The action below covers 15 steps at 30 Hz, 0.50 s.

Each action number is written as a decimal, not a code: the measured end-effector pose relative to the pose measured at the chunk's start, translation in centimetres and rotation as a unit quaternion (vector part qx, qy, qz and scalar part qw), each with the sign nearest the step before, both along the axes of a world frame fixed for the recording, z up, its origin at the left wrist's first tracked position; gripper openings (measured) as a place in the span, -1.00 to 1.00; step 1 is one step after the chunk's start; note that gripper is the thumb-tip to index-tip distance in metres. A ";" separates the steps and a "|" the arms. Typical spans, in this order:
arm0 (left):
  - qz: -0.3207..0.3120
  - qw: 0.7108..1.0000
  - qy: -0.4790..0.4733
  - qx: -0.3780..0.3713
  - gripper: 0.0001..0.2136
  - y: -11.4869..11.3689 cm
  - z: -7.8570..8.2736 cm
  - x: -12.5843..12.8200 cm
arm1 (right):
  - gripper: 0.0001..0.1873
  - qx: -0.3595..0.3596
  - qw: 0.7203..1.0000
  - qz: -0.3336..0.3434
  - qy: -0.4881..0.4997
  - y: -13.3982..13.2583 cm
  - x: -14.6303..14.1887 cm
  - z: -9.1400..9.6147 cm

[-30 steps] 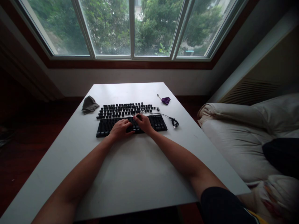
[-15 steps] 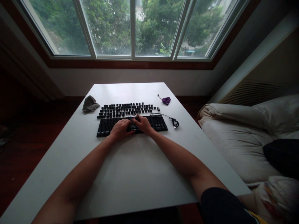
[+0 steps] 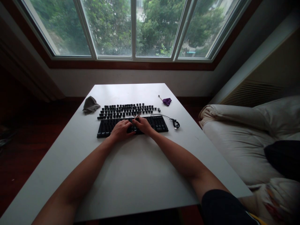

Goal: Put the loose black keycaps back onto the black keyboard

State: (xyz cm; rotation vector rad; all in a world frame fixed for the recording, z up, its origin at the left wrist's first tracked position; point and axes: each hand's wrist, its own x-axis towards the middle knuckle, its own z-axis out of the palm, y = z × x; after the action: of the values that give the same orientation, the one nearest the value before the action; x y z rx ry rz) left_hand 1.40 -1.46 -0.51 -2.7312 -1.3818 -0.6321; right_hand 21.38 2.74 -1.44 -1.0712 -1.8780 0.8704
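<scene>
Black plastic makes up the keyboard point(image 3: 160, 124), which lies flat on the white table point(image 3: 131, 175), right under both hands. Its left and right ends stick out past the hands, and the hands hide much of its middle.

The left hand point(image 3: 120, 128) rests on the keyboard, left of the middle. Its fingers bend over the keys, and its thumb sticks out apart from them along the near edge. The fingertips are hard to see, so I cannot tell if they pinch anything. The right hand point(image 3: 142, 124) is just beside it, over the middle keys. Its thumb and fingers are closed around a thin, shiny tool point(image 3: 138, 115) that pokes up past them. I cannot tell if the tool's low end has hold of a key.

Just past the keyboard, loose black keycaps point(image 3: 126, 110) sit in rows. A black cable point(image 3: 175, 123) lies bunched off the right end. Farther out, a gray cloth point(image 3: 91, 105) is heaped on the left. A purple cloth point(image 3: 167, 101) is on the right, near a thin stick point(image 3: 160, 97). Past the table is a big window point(image 3: 133, 31), and a pale sofa point(image 3: 236, 140) is to the right.
</scene>
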 end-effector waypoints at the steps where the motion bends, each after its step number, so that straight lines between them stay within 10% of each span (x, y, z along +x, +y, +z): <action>1: -0.001 1.000 0.000 -0.001 -0.69 0.0 0.0 0.0 | -0.61 -0.001 1.000 0.006 -0.005 0.0 0.0 0.0; 15: -0.003 1.000 -0.003 -0.012 -0.67 0.2 -0.1 0.0 | -0.73 0.032 0.996 0.025 -0.073 -0.7 -0.3 0.4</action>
State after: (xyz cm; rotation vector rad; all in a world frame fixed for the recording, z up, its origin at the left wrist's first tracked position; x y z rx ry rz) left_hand 1.39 -1.23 -0.65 -2.7554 -1.3913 -0.6302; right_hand 21.13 2.09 -1.01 -1.0783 -2.0477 0.7723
